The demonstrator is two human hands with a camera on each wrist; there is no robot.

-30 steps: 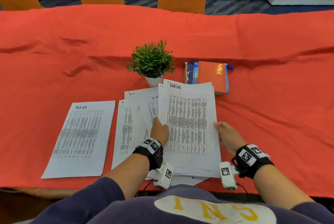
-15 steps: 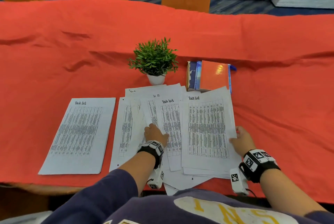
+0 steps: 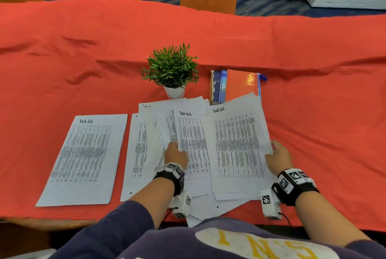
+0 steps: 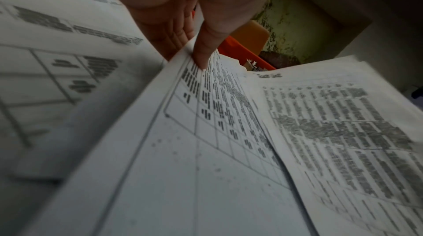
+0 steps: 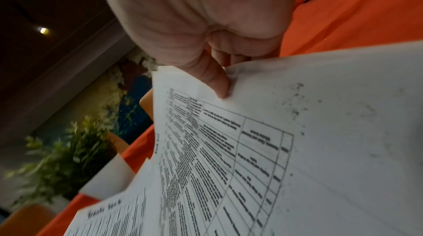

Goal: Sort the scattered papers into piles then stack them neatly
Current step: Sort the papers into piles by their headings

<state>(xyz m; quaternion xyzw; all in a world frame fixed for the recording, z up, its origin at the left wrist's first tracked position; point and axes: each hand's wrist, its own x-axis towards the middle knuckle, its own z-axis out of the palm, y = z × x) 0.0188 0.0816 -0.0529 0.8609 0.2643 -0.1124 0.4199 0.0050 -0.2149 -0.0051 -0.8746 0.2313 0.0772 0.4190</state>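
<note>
Left hand point(image 3: 175, 153) and right hand point(image 3: 278, 155) each pinch, thumbs down.

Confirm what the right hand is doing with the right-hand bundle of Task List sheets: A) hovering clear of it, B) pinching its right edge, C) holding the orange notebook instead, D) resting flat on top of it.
B: the right hand grips the right edge of the right-hand bundle, and the right wrist view shows its thumb on top with fingers curled beneath the sheets.
</note>
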